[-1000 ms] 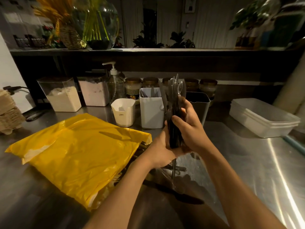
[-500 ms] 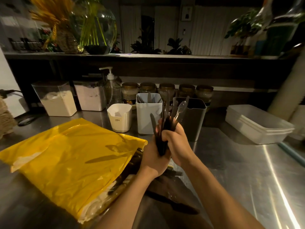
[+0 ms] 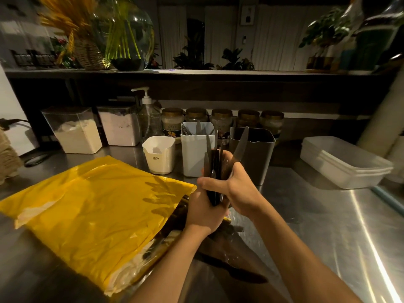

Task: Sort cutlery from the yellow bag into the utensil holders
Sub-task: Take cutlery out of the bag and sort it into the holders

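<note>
Hands: my left hand (image 3: 202,212) and right hand (image 3: 241,191) curl round slim, dark-handled cutlery (image 3: 214,162).
Bag: glossy, crinkled yellow bag (image 3: 94,206).

Dark cutlery (image 3: 215,171) upright, yellow bag (image 3: 98,206) — flat

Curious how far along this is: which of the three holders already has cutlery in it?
The white middle holder: utensils stick up inside it. None shows in the cream holder or the grey holder.
</note>
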Demonstrator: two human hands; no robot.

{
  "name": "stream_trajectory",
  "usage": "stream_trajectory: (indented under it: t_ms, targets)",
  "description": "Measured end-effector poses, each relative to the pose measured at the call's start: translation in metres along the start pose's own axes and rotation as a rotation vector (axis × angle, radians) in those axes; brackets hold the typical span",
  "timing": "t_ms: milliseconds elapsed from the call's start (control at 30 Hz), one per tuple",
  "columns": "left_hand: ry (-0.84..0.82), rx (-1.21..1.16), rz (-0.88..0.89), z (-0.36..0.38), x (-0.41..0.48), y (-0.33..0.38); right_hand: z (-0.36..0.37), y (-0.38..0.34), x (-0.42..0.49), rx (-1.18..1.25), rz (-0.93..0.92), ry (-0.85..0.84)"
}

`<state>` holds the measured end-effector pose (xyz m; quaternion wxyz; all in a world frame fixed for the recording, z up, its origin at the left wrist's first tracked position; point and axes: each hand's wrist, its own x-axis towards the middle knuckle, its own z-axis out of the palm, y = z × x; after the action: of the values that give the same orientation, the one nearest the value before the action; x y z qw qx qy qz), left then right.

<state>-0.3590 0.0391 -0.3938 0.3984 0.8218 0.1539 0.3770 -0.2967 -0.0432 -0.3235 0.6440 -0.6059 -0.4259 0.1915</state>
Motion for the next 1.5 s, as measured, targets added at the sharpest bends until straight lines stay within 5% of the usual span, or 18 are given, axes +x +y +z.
stream_trajectory:
  t_ms: [200, 600, 867, 1067, 1333, 1500]
  targets:
    - [-0.080, 0.058, -0.038, -0.002, -0.004, 0.007, 0.000, -0.002, 0.002, -0.118, -0.101, 0.134]
    - [-0.350, -0.220, -0.127, -0.012, -0.008, 0.009, -0.007, 0.020, -0.001, -0.220, -0.015, -0.004]
    - [-0.265, -0.373, -0.249, -0.016, -0.002, 0.017, -0.021, 0.007, 0.000, -0.136, 0.215, -0.306]
    - [-0.295, -0.564, -0.292, -0.019, 0.000, 0.029, -0.017, 0.003, -0.001, -0.072, 0.152, -0.280]
    - [-0.230, -0.504, -0.286, -0.018, -0.004, 0.035, -0.012, 0.008, 0.001, -0.016, 0.172, -0.130]
    - [-0.219, -0.522, -0.282, -0.022, -0.003, 0.038, -0.012, 0.003, 0.001, -0.090, 0.217, -0.195]
